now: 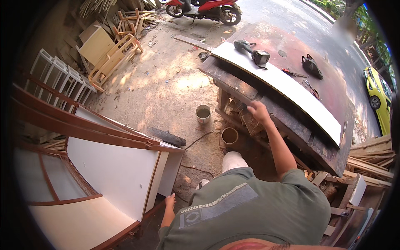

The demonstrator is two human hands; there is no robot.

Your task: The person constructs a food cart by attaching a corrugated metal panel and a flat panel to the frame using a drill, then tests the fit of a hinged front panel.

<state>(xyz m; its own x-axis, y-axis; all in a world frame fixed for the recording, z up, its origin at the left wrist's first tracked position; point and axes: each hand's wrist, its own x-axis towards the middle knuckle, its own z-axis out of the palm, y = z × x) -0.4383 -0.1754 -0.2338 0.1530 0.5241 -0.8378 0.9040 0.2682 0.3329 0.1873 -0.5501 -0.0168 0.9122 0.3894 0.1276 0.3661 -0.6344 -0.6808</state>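
Note:
At the lower left stands a brown-edged white cabinet (110,166) with open compartments and framed panels. My left hand (170,201) is low beside it, fingers curled at the end of its lower brown rail (154,210). Stretched forward, my right hand (259,111) hovers by the near edge of a dark, worn workbench (287,117); its fingers are loosely bent and nothing shows in them. Along the bench lies a long white board (291,91). A cordless power tool (255,54) rests on the board's far end.
Two buckets, a grey one (203,113) and a brownish one (229,136), stand between cabinet and bench. A dark tyre piece (167,136) and a cable lie nearby. Beyond the board are a black tool (312,66) and pliers-like tools. Scrap wood (371,162) is piled right.

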